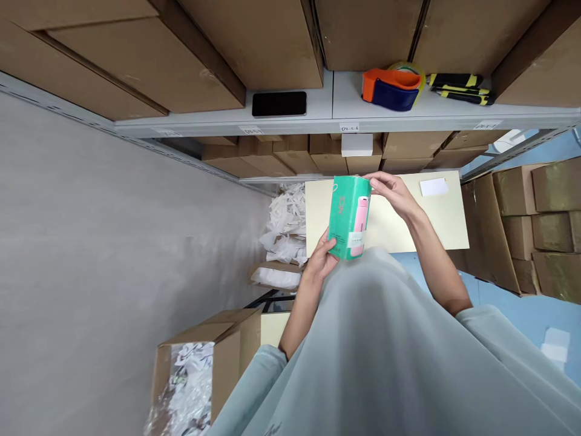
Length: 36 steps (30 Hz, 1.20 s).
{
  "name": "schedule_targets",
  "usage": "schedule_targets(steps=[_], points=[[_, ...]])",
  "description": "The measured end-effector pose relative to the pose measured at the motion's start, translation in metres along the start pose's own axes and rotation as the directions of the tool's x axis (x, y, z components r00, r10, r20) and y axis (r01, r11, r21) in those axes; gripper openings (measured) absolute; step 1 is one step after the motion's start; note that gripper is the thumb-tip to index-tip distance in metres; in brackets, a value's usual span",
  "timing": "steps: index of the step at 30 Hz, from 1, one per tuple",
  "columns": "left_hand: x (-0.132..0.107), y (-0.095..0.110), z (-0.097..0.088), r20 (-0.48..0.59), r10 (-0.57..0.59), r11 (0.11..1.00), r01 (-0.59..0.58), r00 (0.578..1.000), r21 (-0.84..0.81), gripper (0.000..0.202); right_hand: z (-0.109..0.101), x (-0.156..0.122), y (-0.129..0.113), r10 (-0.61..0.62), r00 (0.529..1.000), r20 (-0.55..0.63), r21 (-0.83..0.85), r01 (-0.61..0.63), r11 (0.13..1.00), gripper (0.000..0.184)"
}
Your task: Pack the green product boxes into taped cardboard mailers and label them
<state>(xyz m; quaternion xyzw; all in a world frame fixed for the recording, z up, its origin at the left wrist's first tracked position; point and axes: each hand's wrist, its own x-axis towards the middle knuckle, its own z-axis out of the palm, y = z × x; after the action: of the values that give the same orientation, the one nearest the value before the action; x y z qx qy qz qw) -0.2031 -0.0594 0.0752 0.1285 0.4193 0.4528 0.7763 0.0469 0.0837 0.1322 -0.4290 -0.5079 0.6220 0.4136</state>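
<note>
Head feed, two bare hands, one item. I have the green box point(342, 212) up in front of the grey-green shirt point(385, 351), over the near edge of the cream table point(385, 233), tilted slightly. Pink bottle print point(361, 213) on its right-hand face, white sticker point(356, 240) low across that print.

My left hand point(323, 254): curled round the lower left corner, thumb on the front face, has hold of the box. My right hand point(394, 192): half-curled, fingertips at the upper right corner of the box, touching by the look of it; whether it grips or only steadies, I can't tell.

Rest, quickly. White card point(434, 186) lies on the table, right of the right hand. Shelf point(347, 100) above: black phone point(279, 103) on the left, orange and navy tape dispenser point(391, 89) towards the right, yellow-and-black cutters point(460, 95) just beside it. Brown cartons point(267, 42) behind those, more on the level below, with a small white box point(356, 145) in front of them. White paper scraps point(288, 212) heaped left of the table. Lower left, cardboard box point(227, 366) with shredded paper and clear plastic inside. Far right, large carton point(488, 236) packed with smaller brown boxes point(551, 230), blue floor point(492, 293) beside it
</note>
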Motion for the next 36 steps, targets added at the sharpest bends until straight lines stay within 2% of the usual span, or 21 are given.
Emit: schedule_targets(steps=[3, 5, 7, 11, 14, 18, 22, 24, 26, 29, 32, 34, 36], points=[[-0.003, -0.004, -0.005, 0.004, -0.114, 0.992, 0.114, 0.993, -0.057, 0.080, 0.003, -0.004, -0.002, 0.008, 0.997, 0.079, 0.099, -0.016, 0.995, 0.059], [-0.003, -0.004, -0.002, 0.015, -0.138, 0.990, 0.138, 0.990, -0.034, 0.076, 0.009, -0.004, 0.003, 0.048, 0.995, 0.090, 0.110, -0.057, 0.992, 0.060], [-0.001, -0.004, 0.004, 0.001, -0.098, 0.995, 0.098, 0.995, 0.028, 0.075, 0.015, -0.001, 0.011, 0.062, 0.998, 0.023, 0.067, -0.064, 0.996, 0.059], [0.005, -0.004, 0.016, -0.106, 0.061, 0.981, -0.040, 0.993, 0.188, 0.075, 0.022, 0.004, 0.027, 0.026, 0.989, -0.148, -0.031, -0.031, 0.999, 0.059], [0.005, -0.008, 0.018, -0.126, 0.090, 0.973, -0.061, 0.988, 0.221, 0.070, 0.018, 0.001, 0.029, 0.035, 0.992, -0.122, -0.036, -0.040, 0.999, 0.061], [0.000, -0.013, 0.009, -0.096, -0.003, 0.992, 0.015, 0.995, 0.129, 0.065, 0.003, -0.009, 0.020, 0.026, 1.000, -0.017, -0.006, -0.027, 1.000, 0.063], [-0.004, -0.016, -0.005, -0.052, -0.186, 0.983, 0.186, 0.981, -0.003, 0.065, -0.008, -0.017, 0.011, 0.046, 0.996, 0.081, 0.023, -0.048, 0.999, 0.057], [-0.003, -0.018, -0.009, -0.033, -0.261, 0.964, 0.259, 0.965, -0.055, 0.065, -0.010, -0.018, 0.011, 0.048, 0.995, 0.090, 0.030, -0.051, 0.998, 0.054], [0.000, -0.020, -0.011, -0.030, -0.290, 0.953, 0.286, 0.957, -0.101, 0.061, -0.009, -0.017, 0.014, 0.032, 0.998, 0.049, 0.016, -0.033, 0.999, 0.054], [0.009, -0.025, -0.011, -0.097, -0.265, 0.957, 0.249, 0.959, -0.148, 0.051, -0.007, -0.014, 0.021, -0.016, 0.999, -0.028, -0.030, 0.015, 0.999, 0.058], [0.025, -0.029, -0.010, -0.241, -0.244, 0.963, 0.205, 0.939, -0.177, 0.040, -0.002, -0.016, 0.026, -0.080, 0.992, -0.101, -0.118, 0.068, 0.991, 0.060], [0.039, -0.029, -0.007, -0.336, -0.237, 0.964, 0.176, 0.912, -0.202, 0.035, 0.006, -0.024, 0.025, -0.166, 0.973, -0.158, -0.265, 0.120, 0.957, 0.056], [0.056, -0.024, -0.001, -0.382, -0.208, 0.967, 0.132, 0.900, -0.217, 0.033, 0.019, -0.038, 0.022, -0.299, 0.941, -0.155, -0.466, 0.198, 0.863, 0.051]])
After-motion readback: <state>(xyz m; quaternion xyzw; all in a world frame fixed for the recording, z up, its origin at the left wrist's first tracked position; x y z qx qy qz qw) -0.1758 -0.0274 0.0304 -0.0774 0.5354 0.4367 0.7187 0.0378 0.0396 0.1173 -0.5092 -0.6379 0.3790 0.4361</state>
